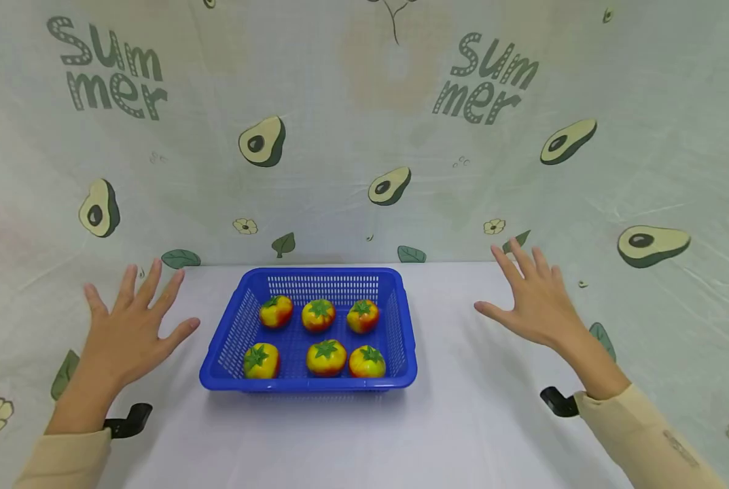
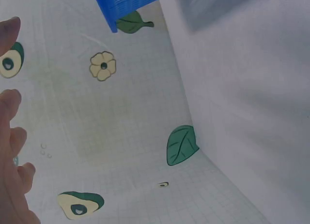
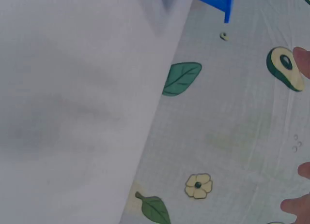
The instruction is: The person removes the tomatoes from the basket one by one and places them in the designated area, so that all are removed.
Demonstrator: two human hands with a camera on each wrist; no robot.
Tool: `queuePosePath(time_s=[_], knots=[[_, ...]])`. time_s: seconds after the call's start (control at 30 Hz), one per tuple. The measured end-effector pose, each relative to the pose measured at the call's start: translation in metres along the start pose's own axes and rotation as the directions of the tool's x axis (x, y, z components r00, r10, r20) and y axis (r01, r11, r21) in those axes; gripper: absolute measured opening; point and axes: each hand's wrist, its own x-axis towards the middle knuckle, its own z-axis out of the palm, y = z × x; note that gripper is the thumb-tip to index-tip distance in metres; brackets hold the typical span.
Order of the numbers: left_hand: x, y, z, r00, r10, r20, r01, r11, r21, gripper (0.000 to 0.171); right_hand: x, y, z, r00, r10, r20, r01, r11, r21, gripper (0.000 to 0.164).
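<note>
A blue plastic basket (image 1: 312, 385) stands on the white table, its sides pierced with small slots. Inside lie several round yellow-and-red fruits with green star-shaped tops, much like persimmons; a back-row fruit (image 1: 318, 316) and a front-row fruit (image 1: 326, 358) are among them. To the left of the basket, my left hand (image 1: 128, 333) hovers with fingers spread, touching nothing. My right hand (image 1: 535, 302) is likewise raised and spread, some way right of the basket. Each wrist view catches only fingertips at its outer side and a corner of the basket at the top.
Behind the white table (image 1: 462, 435) hangs a pale cloth (image 1: 327, 81) printed with avocados, leaves, flowers and lettering. The same cloth shows at both sides. A black strap piece (image 1: 130, 421) sits at the left wrist, and another black piece (image 1: 558, 402) at the right.
</note>
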Motion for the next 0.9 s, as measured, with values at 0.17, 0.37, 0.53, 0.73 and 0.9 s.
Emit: queuePosePath(time_s=[0.17,0.37,0.53,0.73,0.9], knots=[[0.0,0.005,0.002,1.0,0.004,-0.002,-0.004,0.997,-0.079,0.099,0.017,-0.013,-0.006,0.998,-0.056,-0.009,0.056,0.998,-0.005,0.109],[0.001,0.01,0.005,1.0,0.007,0.002,-0.007,0.986,-0.164,0.099,0.034,-0.025,-0.012,0.995,-0.098,-0.006,0.098,0.995,-0.002,0.106],[-0.003,0.011,0.006,1.0,0.005,-0.003,-0.005,0.972,-0.235,0.099,0.049,-0.037,-0.014,0.992,-0.128,0.021,0.128,0.992,0.016,0.105],[-0.012,0.008,0.008,1.0,0.001,0.027,0.008,0.942,-0.336,0.098,0.063,-0.052,-0.014,0.987,-0.159,0.041,0.155,0.985,0.071,0.102],[-0.018,0.009,0.01,0.997,-0.029,0.077,0.059,0.905,-0.421,0.097,0.073,-0.062,-0.01,0.982,-0.17,0.084,0.158,0.978,0.134,0.101]])
